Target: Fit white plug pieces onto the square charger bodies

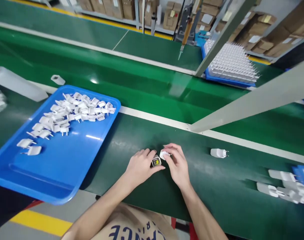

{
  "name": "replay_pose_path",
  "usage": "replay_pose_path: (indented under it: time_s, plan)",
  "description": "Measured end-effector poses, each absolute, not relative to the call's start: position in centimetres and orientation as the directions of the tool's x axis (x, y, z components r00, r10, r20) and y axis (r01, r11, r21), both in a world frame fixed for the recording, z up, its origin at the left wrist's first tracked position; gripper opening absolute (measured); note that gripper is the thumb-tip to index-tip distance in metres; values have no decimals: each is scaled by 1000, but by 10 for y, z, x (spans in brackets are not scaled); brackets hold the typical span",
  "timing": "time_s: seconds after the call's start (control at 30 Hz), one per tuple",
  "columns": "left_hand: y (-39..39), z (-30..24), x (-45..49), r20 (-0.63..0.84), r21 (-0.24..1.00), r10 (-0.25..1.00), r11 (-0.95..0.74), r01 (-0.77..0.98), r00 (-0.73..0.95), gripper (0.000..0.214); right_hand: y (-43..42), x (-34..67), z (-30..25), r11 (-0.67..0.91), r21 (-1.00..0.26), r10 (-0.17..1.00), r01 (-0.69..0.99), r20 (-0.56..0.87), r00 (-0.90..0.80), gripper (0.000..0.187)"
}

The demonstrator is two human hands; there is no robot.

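Observation:
My left hand (140, 166) is closed round a white charger housing (156, 161), its open end facing right and showing a yellow part inside. Just beside it, my right hand (177, 163) pinches a small white plug cap (164, 154) between thumb and fingers. A narrow gap separates the two pieces, both held low over the dark green bench (199, 186). To the right, an assembled white plug charger (219, 153) lies on its side with its pins pointing right.
A blue tray (79, 156) at left carries many loose white plug caps (67, 113). White chargers (279, 190) lie by a blue tray at far right. A slanted metal post (242, 103) rises beyond the hands. Across the green belt (152, 90) stands a tray of white parts (229, 63).

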State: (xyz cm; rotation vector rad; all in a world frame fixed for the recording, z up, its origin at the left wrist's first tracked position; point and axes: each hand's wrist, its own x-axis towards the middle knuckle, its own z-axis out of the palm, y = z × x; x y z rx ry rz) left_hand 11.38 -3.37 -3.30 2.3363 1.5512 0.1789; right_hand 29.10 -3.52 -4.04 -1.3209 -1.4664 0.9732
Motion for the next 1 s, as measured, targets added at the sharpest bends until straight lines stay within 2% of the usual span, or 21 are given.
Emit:
replay_pose_path:
  time_s: [0.1,0.23,0.33,0.53,0.73,0.8,1.0]
  plan:
    - [-48,-49,106,53,415,906,-402,816,419,46,-47,285,-34,242,-822,970,516,195,-145,18]
    - [-57,-65,103,158,484,917,-394,781,365,18,-58,280,-30,385,-634,920,671,202,-337,16]
    - [-59,-71,107,187,511,936,-353,784,299,17,-66,282,-27,423,-547,906,722,230,-356,12]
    - [-58,-73,114,176,479,946,-325,815,273,30,-79,280,-23,369,-517,929,772,208,-304,10]
    - [-57,-72,100,173,611,906,-406,680,386,28,-76,273,-23,433,-391,901,812,209,-379,9]
    - [-56,-72,96,165,643,901,-406,649,401,21,-76,272,-20,436,-366,900,822,194,-391,10]
    - [-55,-75,96,172,658,907,-397,640,385,25,-76,265,-14,450,-266,893,853,161,-420,10]
